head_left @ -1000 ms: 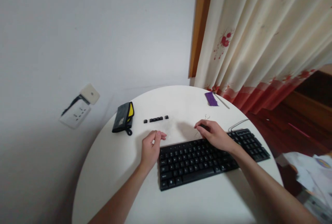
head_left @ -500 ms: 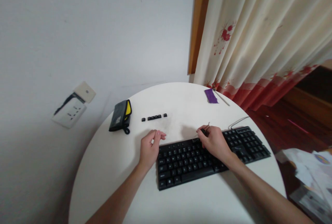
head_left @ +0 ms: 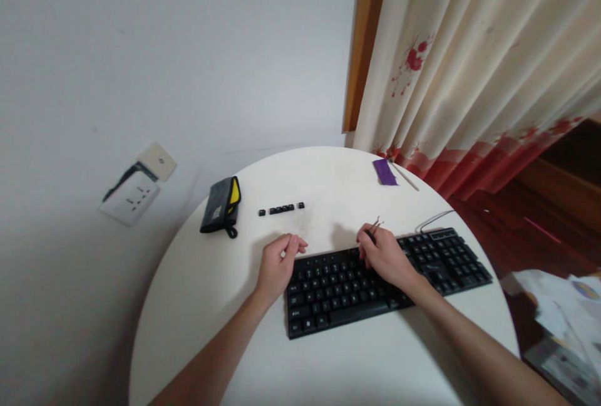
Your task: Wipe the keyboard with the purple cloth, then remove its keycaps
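Observation:
A black keyboard point(head_left: 357, 281) lies across a round white table point(head_left: 328, 356). My left hand point(head_left: 277, 265) rests at the keyboard's far left corner with its fingers curled together; nothing shows in them. My right hand point(head_left: 385, 254) sits over the upper middle keys, closed on a thin wire tool point(head_left: 375, 225) whose metal prongs stick out beyond the fingers. A short row of loose black keycaps point(head_left: 282, 208) lies on the table beyond my left hand.
A grey pouch with a yellow edge point(head_left: 220, 205) lies at the back left. A purple strip point(head_left: 385, 171) and a thin stick point(head_left: 404, 177) lie at the far edge by the curtain point(head_left: 469, 67). A wall socket point(head_left: 131, 193) is at the left. Papers point(head_left: 558, 306) lie at the right.
My right hand has drawn left and nearer over the upper key rows, and the wire tool's prongs now show above its fingers. My left hand has stayed by the keyboard corner.

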Motion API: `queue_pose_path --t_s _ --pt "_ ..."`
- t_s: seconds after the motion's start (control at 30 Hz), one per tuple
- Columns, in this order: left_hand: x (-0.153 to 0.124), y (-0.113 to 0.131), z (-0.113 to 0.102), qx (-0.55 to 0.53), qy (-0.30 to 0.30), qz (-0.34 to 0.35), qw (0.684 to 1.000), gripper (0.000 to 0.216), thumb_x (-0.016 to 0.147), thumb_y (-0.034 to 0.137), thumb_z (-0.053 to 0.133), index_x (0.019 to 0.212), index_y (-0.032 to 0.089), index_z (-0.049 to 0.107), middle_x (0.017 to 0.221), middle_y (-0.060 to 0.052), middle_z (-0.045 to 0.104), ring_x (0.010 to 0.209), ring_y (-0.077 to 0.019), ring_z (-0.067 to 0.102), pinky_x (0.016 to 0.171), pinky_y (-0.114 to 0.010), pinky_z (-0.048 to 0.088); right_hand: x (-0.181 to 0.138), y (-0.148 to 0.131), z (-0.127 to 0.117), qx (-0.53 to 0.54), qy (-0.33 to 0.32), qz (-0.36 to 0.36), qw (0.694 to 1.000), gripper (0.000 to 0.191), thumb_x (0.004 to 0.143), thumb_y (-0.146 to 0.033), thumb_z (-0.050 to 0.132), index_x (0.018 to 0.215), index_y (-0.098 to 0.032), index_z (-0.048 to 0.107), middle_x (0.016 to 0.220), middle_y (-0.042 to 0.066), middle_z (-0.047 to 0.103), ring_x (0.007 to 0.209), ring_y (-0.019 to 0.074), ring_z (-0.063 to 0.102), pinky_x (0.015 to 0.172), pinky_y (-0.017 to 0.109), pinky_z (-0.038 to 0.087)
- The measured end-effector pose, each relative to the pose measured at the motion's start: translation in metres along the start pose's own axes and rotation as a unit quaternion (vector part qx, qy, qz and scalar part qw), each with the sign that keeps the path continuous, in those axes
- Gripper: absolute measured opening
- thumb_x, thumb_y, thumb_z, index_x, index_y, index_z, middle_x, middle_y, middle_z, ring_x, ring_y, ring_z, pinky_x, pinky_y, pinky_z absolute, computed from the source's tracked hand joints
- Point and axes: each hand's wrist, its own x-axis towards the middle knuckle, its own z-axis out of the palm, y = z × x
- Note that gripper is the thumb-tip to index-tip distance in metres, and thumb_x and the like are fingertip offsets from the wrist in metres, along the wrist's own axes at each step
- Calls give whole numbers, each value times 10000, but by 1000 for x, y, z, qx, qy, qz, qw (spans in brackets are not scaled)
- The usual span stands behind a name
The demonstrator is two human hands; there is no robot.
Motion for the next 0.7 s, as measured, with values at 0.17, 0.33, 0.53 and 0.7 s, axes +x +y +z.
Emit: queue_pose_path --t_s 0.17,0.33,0.53,0.7 --pt "-1 0 1 8 -16 2 1000 386 981 388 465 772 177 712 724 -40 697 721 -184 651 675 -277 483 7 10 -2 111 -12 48 993 246 943 -335 420 797 -186 551 537 -13 622 369 134 573 375 215 379" --pt "-2 8 -1 17 -31 50 998 239 950 333 540 929 195 734 855 -55 728 830 -195 656 766 -297 494 -5 -4 1 204 -2 -21 979 301 959 -453 485 858 -183 569 635 2 661 436 115 589 397 200 391" --pt "-9 18 -2 -5 -107 77 991 294 838 318 710 1120 236 710 992 -76 741 931 -230 656 890 -382 511 -26 -17 20 258 -44 -92 961 225 956 -416 545 987 -200 600 778 26 692 535 119 607 453 220 435" --pt "-12 23 -2 -51 -143 55 987 221 830 303 709 1032 223 749 971 -77 751 920 -233 683 873 -374 541 -35 -20 30 233 -66 -141 960 175 968 -355 533 1017 -228 643 818 26 700 589 128 618 530 250 483"
